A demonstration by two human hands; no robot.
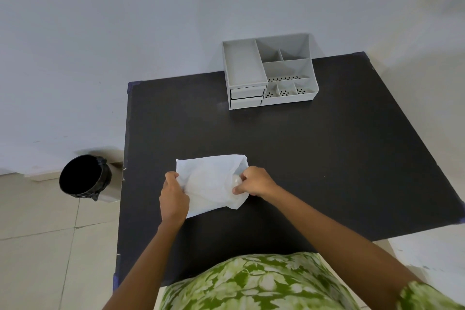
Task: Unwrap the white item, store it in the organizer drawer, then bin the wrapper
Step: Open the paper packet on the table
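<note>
A white wrapper [208,181] lies on the black table [302,158] in front of me. My left hand [173,196] pinches its left edge. My right hand [254,181] grips its right side, where a small rounded white item [236,180] peeks out between the fingers. The rest of the item is hidden by the wrapper. The grey organizer [270,70] stands at the table's far edge, with two shut drawers [247,97] stacked at its front left. A black-lined bin [84,177] stands on the floor left of the table.
A pale wall rises behind the table. The tiled floor [50,246] spreads to the left around the bin. A white surface [432,251] shows at the lower right. My green patterned clothing fills the bottom edge.
</note>
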